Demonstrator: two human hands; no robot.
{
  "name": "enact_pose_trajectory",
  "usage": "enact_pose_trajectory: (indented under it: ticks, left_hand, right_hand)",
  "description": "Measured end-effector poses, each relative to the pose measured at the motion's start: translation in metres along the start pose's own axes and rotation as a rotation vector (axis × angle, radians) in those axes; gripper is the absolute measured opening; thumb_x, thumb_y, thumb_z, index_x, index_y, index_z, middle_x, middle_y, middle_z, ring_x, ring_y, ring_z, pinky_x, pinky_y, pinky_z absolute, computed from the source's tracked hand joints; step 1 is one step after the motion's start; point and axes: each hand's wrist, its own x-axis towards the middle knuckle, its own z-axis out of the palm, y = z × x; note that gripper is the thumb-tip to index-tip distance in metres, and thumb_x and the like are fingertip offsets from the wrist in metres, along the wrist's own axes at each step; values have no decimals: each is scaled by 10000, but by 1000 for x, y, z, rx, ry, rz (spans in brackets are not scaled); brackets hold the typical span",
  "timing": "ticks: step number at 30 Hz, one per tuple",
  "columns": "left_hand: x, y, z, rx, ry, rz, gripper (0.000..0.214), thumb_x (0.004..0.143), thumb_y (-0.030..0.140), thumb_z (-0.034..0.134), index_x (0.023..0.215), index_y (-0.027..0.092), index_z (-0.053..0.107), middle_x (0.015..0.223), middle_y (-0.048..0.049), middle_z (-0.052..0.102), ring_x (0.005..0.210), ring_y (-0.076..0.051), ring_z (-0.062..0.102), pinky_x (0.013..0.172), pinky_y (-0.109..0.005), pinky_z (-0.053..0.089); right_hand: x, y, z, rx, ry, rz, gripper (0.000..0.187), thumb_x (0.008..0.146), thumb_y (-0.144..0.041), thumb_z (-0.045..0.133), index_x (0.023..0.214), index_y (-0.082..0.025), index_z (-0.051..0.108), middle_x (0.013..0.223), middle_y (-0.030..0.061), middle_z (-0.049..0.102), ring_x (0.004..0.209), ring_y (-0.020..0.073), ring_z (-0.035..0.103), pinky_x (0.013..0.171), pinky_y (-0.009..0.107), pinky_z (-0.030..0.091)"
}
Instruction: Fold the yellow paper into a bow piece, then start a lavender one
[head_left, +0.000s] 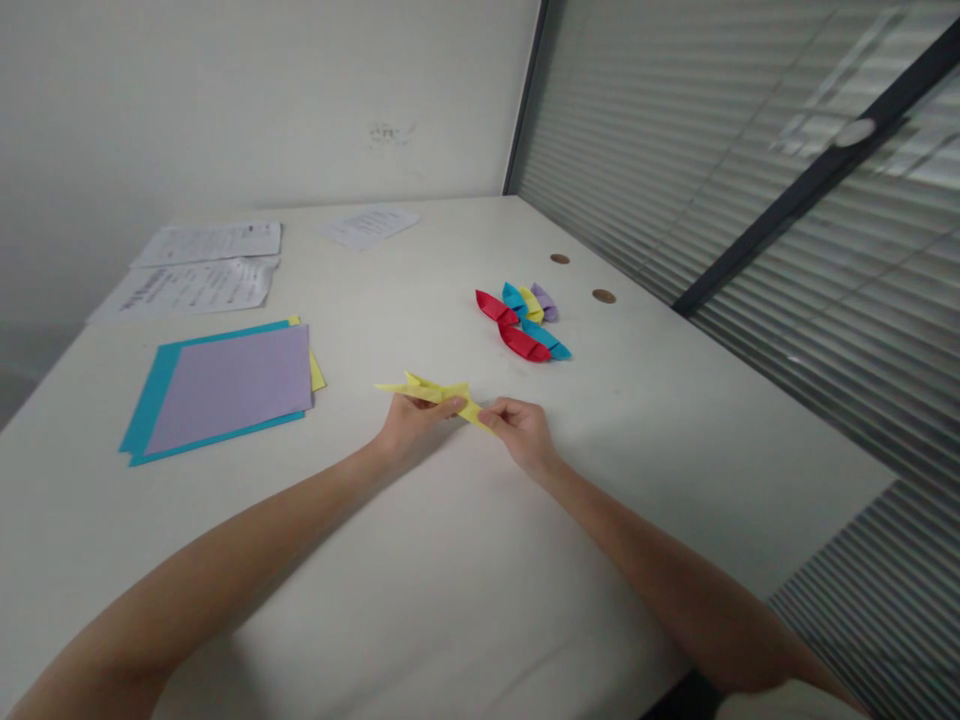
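L hand [409,428] & R hand [526,432] each pinch-closed on one end of the yellow folded paper [431,390] — steadies it over the table [465,560]; coloured folded pieces [525,322] lie beyond, out of the way.

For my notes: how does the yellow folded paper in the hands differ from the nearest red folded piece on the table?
The yellow folded paper is pinched between the left hand and the right hand; the red folded piece lies untouched on the table. The yellow one spreads thin pointed tips; the red one is a compact, rounded pod. Both are folded coloured paper.
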Motion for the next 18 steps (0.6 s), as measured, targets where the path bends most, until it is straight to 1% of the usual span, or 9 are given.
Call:
enact_pose_trajectory:
  ticks: [2, 4, 7, 10, 12, 18]
  left_hand:
    - [1, 1, -1, 32, -13, 5, 246, 562, 349, 869, 643, 156, 739, 639, -33, 692, 563, -114, 568, 553, -241, 464]
    - [3, 5, -2, 44, -12, 29, 243, 586, 360, 856, 675, 157, 755, 698, -47, 712, 591, -117, 575, 563, -242, 461]
    - [7, 12, -4, -44, 59, 93, 260, 613, 384, 840, 730, 163, 772, 784, -57, 726, 650, -111, 575, 586, -232, 450]
    - [11, 16, -5, -139, 131, 113, 243, 586, 365, 857, 661, 157, 755, 716, -37, 696, 629, -89, 536, 565, -217, 410]
    - [11, 16, -5, -174, 151, 108, 234, 570, 344, 867, 630, 154, 743, 674, -23, 671, 624, -85, 523, 563, -217, 395]
    - [12, 16, -6, -186, 174, 106, 229, 587, 321, 857, 669, 143, 739, 691, -20, 657, 625, -79, 505, 559, -218, 373]
  right_hand:
    - [1, 2, -1, 24, 13, 27, 413, 672, -571, 705, 594, -172, 631, 528, -22, 509, 523, 99, 398, 500, 252, 312]
    - [1, 4, -2, 53, 36, 57, 415, 652, -566, 722, 585, -168, 627, 525, -23, 508, 519, 95, 394, 491, 247, 308]
    - [2, 6, -5, 83, 56, 102, 418, 621, -566, 741, 583, -165, 627, 514, -27, 505, 504, 88, 380, 468, 238, 282]
    - [3, 8, -6, 93, 36, 116, 401, 620, -550, 746, 609, -161, 648, 520, -25, 523, 503, 86, 389, 470, 238, 276]
    - [4, 10, -5, 92, 22, 117, 388, 628, -536, 746, 619, -159, 655, 528, -22, 534, 504, 87, 396, 476, 240, 279]
    - [4, 13, -6, 94, 15, 121, 390, 633, -541, 737, 627, -159, 658, 540, -19, 535, 512, 88, 395, 487, 241, 279]
